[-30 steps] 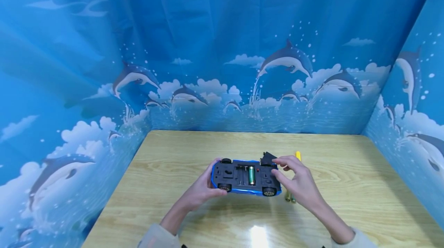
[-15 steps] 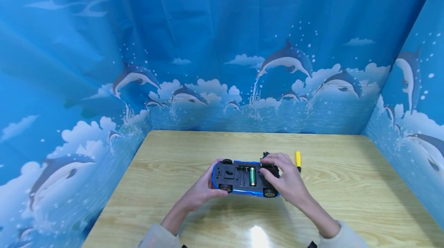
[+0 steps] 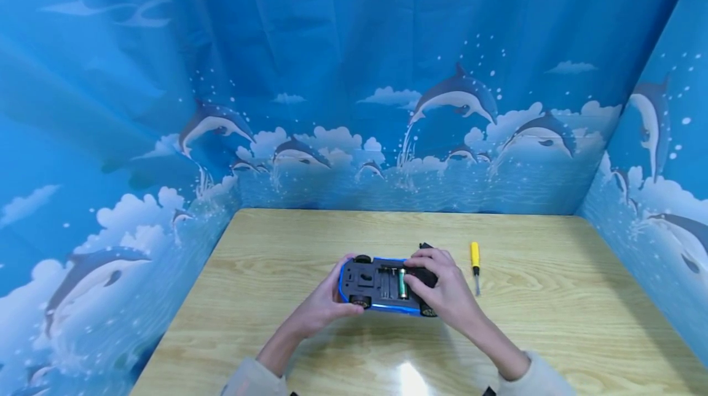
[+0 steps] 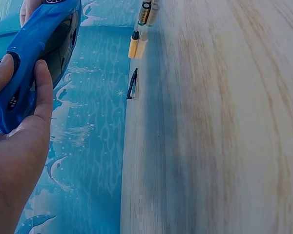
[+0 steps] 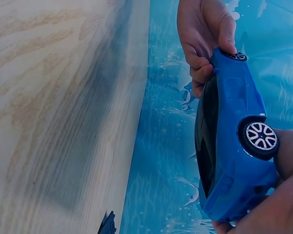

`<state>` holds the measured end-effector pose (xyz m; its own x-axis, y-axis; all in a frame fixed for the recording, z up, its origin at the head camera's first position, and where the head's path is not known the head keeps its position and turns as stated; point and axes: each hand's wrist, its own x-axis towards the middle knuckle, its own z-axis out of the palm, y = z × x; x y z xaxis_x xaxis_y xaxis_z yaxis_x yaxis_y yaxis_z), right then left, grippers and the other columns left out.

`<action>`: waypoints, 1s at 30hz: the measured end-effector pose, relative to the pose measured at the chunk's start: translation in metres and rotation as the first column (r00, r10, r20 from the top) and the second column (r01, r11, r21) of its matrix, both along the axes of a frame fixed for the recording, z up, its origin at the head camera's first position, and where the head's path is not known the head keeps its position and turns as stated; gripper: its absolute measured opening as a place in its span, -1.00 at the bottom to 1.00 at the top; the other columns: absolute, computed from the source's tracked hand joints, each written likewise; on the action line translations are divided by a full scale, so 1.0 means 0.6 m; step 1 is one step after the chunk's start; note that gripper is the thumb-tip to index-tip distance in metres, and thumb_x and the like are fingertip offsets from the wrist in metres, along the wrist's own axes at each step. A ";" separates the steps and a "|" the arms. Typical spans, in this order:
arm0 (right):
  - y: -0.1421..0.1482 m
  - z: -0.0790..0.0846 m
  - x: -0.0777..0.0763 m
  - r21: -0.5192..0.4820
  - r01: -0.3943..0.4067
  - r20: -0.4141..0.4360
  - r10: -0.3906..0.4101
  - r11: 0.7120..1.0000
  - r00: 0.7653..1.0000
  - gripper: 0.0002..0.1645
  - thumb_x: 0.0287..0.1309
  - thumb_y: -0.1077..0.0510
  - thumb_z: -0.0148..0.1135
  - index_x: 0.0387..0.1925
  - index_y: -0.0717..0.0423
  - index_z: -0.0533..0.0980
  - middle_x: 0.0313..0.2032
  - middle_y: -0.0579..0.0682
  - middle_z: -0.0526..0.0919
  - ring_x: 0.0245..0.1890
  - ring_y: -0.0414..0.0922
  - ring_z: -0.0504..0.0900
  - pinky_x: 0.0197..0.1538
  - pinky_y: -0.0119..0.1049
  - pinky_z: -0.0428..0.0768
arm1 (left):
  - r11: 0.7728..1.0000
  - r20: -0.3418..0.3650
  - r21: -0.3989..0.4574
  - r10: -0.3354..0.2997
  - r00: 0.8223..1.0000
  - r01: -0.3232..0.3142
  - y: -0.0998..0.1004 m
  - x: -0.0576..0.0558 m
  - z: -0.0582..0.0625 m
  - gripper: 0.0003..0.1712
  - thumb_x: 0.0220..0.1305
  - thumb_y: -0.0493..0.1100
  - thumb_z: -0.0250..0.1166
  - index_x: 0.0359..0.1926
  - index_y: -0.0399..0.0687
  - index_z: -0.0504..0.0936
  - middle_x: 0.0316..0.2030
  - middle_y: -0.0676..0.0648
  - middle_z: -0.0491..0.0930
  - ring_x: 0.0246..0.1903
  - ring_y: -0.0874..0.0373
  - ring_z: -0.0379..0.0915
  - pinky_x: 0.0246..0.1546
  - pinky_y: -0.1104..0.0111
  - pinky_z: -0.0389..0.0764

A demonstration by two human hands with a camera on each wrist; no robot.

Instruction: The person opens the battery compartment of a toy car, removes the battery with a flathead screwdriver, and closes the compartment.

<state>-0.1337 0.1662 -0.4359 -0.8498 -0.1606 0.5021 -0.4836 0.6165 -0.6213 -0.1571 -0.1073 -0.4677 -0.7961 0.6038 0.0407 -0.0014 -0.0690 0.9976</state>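
Note:
A blue toy car (image 3: 354, 280) is held upside down, its black underside and battery compartment facing up in the head view. My left hand (image 3: 321, 307) grips its left end, thumb over the near side by a wheel. The left wrist view shows that hand's fingers (image 4: 43, 87) around the blue body. One green battery (image 3: 402, 285) lies in the compartment beside bare slots. My right hand (image 3: 449, 288) covers the car's right end, thumb and forefinger tips right at the battery's upper part; I cannot tell whether they pinch it.
A yellow-handled screwdriver (image 3: 475, 259) lies on the wooden table (image 3: 553, 297) to the right. Behind the car is a black plastic piece (image 3: 426, 246). Loose batteries (image 4: 144, 13) lie beyond the screwdriver in the left wrist view. A dolphin-print curtain (image 3: 354, 107) surrounds the table.
My right hand has moved left across the car's underside, its fingertips reaching the battery. The screwdriver has come into full view, and the loose batteries are now hidden in the head view.

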 end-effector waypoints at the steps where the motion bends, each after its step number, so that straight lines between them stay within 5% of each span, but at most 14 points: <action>1: 0.000 -0.001 0.000 0.003 -0.003 -0.001 0.003 1.000 1.000 -0.70 0.09 0.27 0.55 -0.09 0.12 0.75 -0.02 0.02 0.69 0.05 0.01 0.55 -0.04 0.05 0.71 | 1.000 0.001 0.000 0.001 1.000 -0.001 0.000 0.000 0.000 0.15 0.18 -0.52 0.35 0.64 0.10 -0.03 0.41 -0.36 0.22 0.13 -0.14 0.52 0.09 0.16 0.70; 18: 0.000 -0.008 0.001 0.050 -0.019 -0.054 0.022 0.999 0.998 -0.71 0.06 0.27 0.57 -0.12 0.13 0.77 0.00 0.07 0.68 0.07 0.03 0.54 0.05 0.10 0.62 | 1.000 0.032 0.004 0.018 0.999 -0.018 0.005 -0.002 -0.002 0.18 0.18 -0.54 0.35 0.65 0.09 -0.07 0.42 -0.36 0.21 0.12 -0.12 0.53 0.08 0.16 0.71; 30: -0.001 -0.014 0.002 -0.077 -0.013 0.014 0.014 0.997 1.000 -0.74 0.03 0.34 0.57 -0.21 0.07 0.75 0.00 -0.07 0.68 0.10 0.01 0.53 0.11 0.06 0.60 | 1.000 -0.001 0.005 0.010 1.000 -0.010 0.007 0.000 -0.003 0.16 0.15 -0.54 0.36 0.64 0.07 -0.03 0.40 -0.36 0.25 0.10 -0.12 0.55 0.09 0.16 0.71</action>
